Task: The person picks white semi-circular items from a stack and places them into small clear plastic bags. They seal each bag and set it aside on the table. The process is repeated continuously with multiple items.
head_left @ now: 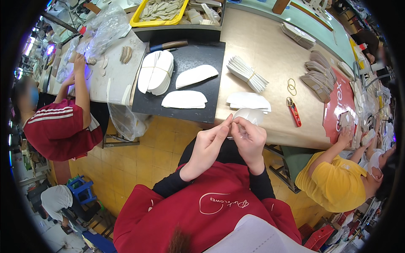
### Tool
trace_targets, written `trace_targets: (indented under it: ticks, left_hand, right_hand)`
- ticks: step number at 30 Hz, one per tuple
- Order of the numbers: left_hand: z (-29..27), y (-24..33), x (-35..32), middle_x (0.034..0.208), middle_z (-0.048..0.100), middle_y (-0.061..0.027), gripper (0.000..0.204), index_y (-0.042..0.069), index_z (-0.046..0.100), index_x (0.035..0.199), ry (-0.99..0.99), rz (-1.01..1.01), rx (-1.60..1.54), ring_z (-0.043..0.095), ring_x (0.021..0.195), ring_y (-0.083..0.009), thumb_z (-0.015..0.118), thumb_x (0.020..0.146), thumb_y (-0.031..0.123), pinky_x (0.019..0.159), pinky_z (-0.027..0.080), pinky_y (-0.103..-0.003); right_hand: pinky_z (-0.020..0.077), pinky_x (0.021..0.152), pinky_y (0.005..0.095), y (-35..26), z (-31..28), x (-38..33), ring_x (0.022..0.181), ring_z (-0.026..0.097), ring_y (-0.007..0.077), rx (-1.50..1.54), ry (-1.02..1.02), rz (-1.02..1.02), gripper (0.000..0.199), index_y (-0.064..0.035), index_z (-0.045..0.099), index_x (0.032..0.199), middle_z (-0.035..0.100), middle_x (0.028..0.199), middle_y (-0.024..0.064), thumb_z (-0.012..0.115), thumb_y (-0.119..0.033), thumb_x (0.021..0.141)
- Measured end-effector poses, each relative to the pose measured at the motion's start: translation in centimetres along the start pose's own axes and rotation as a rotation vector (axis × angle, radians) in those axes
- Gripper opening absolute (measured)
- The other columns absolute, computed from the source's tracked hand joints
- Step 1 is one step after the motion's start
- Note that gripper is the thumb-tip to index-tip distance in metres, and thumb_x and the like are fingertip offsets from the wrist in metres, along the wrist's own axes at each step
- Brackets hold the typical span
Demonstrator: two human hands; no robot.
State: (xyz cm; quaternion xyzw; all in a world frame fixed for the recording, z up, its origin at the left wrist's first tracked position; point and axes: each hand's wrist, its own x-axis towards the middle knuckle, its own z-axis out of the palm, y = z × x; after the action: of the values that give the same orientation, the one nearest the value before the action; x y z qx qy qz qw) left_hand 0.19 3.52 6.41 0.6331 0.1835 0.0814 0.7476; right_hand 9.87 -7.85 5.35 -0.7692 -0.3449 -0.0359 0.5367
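A white cloth (257,237) with a dashed line lies nearest us, over our red shirt (168,213). Beyond it, our two hands meet at the front edge of the table (263,46).

The piece (253,114) is there, in front of a white stack (249,101) and partly covering its lower edge. It is thin and off-white, its outer edge rounded, with a faint sheen and slight ridges across the face. Its near side is hidden by our fingers.

Our right hand (252,141) pinches the near left part between thumb and bent forefinger, the other fingers curled. Our left hand (208,145) has thumb and forefinger drawn together at the left edge, touching the right fingertips; we cannot tell whether they pinch the piece as well.

To the left, a black board (202,50) bears a banded stack (156,71) and two half-round stacks, one upper (197,76), one lower (184,100). A banded bundle (247,74) lies behind the white stack; right of it are two rubber bands (291,87) and a red cutter (294,113).
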Motion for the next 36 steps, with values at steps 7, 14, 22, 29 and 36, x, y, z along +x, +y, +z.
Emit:
trace_targets:
  ticks: [7,14,22,29,36]
  left_hand:
    - [-0.4,-0.3,0.8,0.100,0.073,-0.0097,0.026,-0.005,0.067,0.121,0.074,-0.023,-0.160,0.067,0.089,-0.0088,0.062,0.098,0.006,0.079,0.052,-0.021]
    - [-0.3,-0.6,0.6,0.094,0.073,-0.0061,0.018,-0.007,0.070,0.108,0.158,0.002,-0.184,0.066,0.085,-0.0073,0.063,0.097,0.006,0.076,0.052,-0.021]
    - [-1.3,-0.9,1.0,0.101,0.072,-0.0103,0.014,-0.006,0.073,0.101,0.265,0.138,0.075,0.065,0.092,-0.0115,0.063,0.094,0.000,0.083,0.052,-0.023]
    - [-6.9,-2.8,2.3,0.096,0.073,-0.0090,0.017,-0.008,0.073,0.104,0.578,0.077,0.000,0.064,0.078,-0.0093,0.066,0.092,0.003,0.073,0.052,-0.023]
    - [-10.6,-6.0,3.4,0.089,0.072,-0.0071,0.019,-0.008,0.073,0.106,0.731,0.095,0.032,0.063,0.078,-0.0088,0.067,0.092,0.003,0.075,0.052,-0.023]
  right_hand:
    - [0.0491,0.056,0.0243,0.0,0.1,-0.8,0.059,0.062,0.0108,0.224,-0.074,0.167,0.007,0.0005,0.067,0.091,0.067,0.072,0.0049,0.069,0.002,0.084]
    - [0.0378,0.059,0.0172,0.3,-0.3,-0.5,0.067,0.049,0.0014,1.124,-0.033,0.709,0.011,-0.0031,0.059,0.092,0.057,0.078,-0.0044,0.070,-0.002,0.088]
    - [0.0432,0.068,0.0193,1.4,-0.5,-0.5,0.075,0.052,0.0032,0.580,0.004,0.570,0.011,-0.0033,0.060,0.089,0.058,0.080,-0.0040,0.071,-0.003,0.091]
    - [0.0349,0.062,0.0194,5.2,-2.6,-0.5,0.070,0.042,0.0034,0.347,0.193,0.514,0.017,-0.0028,0.056,0.085,0.049,0.077,-0.0055,0.069,-0.009,0.095]
    - [0.0383,0.064,0.0204,7.3,-3.0,-2.0,0.069,0.047,0.0049,0.296,0.353,0.501,0.014,-0.0042,0.056,0.089,0.053,0.077,-0.0025,0.066,-0.010,0.097]
